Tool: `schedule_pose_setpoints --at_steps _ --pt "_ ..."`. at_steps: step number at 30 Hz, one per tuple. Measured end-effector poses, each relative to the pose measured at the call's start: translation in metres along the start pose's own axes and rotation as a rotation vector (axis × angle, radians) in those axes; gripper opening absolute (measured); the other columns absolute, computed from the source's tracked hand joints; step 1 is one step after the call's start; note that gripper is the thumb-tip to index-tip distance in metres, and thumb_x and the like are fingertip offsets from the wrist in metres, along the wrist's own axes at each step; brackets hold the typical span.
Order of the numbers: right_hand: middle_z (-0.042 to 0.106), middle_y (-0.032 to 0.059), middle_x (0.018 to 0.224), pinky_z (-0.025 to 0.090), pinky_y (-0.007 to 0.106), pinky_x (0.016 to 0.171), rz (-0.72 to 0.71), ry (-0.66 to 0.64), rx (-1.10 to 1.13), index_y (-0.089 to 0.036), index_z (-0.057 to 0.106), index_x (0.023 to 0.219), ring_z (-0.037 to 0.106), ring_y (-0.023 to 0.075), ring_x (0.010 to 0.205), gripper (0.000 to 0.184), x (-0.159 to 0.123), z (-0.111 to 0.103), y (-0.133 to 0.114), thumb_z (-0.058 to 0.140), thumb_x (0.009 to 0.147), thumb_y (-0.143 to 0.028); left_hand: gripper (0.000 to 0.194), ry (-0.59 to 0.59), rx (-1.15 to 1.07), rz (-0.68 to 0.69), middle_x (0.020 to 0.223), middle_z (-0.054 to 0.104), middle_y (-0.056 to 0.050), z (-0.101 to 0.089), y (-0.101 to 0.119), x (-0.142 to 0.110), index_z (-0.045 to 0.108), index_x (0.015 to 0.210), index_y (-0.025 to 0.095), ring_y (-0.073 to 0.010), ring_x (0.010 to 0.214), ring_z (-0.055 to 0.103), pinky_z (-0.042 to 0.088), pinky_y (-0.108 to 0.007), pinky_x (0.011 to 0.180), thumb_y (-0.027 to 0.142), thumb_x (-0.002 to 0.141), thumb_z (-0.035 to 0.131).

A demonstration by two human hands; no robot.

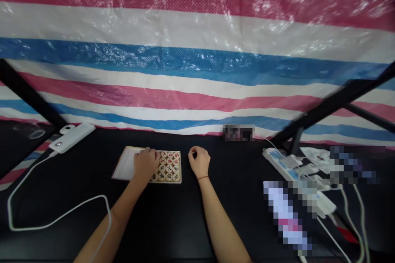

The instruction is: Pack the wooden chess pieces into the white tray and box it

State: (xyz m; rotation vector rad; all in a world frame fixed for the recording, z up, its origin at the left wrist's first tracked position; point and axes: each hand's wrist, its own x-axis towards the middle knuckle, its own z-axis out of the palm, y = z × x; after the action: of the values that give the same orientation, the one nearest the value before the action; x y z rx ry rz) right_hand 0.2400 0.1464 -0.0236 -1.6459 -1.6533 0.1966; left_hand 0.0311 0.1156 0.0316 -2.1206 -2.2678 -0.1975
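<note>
A shallow pale box [181,168] of xiangqi pieces [169,168] lies on the black table. The round wooden pieces sit in rows, red characters on the far ones and black on the near ones. My left hand [146,163] rests over the box's left part with its fingers curled down at the pieces; whatever is under the fingertips is hidden. Left of that hand lies a flat lid or board [125,164] with a whitish face. To the right of the box, apart from it, my right hand [200,162] is curled with thumb and fingertips together, and nothing shows in it.
A white power bank [72,137] with a trailing cable [58,221] lies at left. On the right are a loaded power strip [276,160] and a blurred pale packet [285,218]. A blurred dark object [238,132] stands at the back before the striped sheet [185,61].
</note>
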Motion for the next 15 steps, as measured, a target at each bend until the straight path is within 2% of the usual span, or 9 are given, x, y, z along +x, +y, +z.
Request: schedule_pose_setpoints --at_steps 4,8,12,15 --pt "0.065 0.0045 0.083 0.036 0.032 0.082 0.007 -0.013 -0.008 -0.02 0.061 0.078 0.055 0.0214 0.089 0.011 -0.0007 0.0007 -0.002 0.05 0.08 -0.021 0.039 -0.009 -0.007 -0.012 0.093 0.067 -0.014 0.0039 -0.0004 -0.0003 0.069 0.092 0.013 -0.0277 0.088 0.062 0.038 -0.038 0.077 0.03 0.093 0.033" --pt "0.065 0.0046 0.083 0.036 0.031 0.081 -0.001 0.003 -0.016 -0.02 0.061 0.078 0.054 0.0209 0.087 0.012 -0.0016 -0.0002 -0.0043 0.05 0.08 -0.021 0.031 -0.024 -0.058 -0.013 0.095 0.065 -0.012 0.0041 -0.0024 0.0007 0.067 0.094 0.015 -0.0261 0.09 0.061 0.039 -0.035 0.075 0.03 0.09 0.039" --pt "0.065 0.0038 0.084 0.035 0.033 0.083 0.016 -0.002 -0.039 -0.02 0.061 0.079 0.055 0.0217 0.092 0.011 -0.0013 0.0009 -0.0052 0.05 0.08 -0.02 0.026 0.066 -0.089 0.031 0.097 0.065 -0.01 0.0061 -0.0064 0.0005 0.066 0.091 0.018 -0.0261 0.094 0.059 0.038 -0.035 0.076 0.03 0.089 0.043" --pt "0.066 0.0042 0.086 0.036 0.033 0.084 0.018 -0.003 -0.039 -0.02 0.061 0.08 0.055 0.0221 0.094 0.011 -0.0006 0.0019 -0.0034 0.051 0.08 -0.02 0.021 0.091 -0.129 0.077 0.096 0.068 -0.008 0.0082 -0.0088 -0.0005 0.064 0.087 0.02 -0.0252 0.095 0.058 0.035 -0.035 0.079 0.027 0.089 0.044"
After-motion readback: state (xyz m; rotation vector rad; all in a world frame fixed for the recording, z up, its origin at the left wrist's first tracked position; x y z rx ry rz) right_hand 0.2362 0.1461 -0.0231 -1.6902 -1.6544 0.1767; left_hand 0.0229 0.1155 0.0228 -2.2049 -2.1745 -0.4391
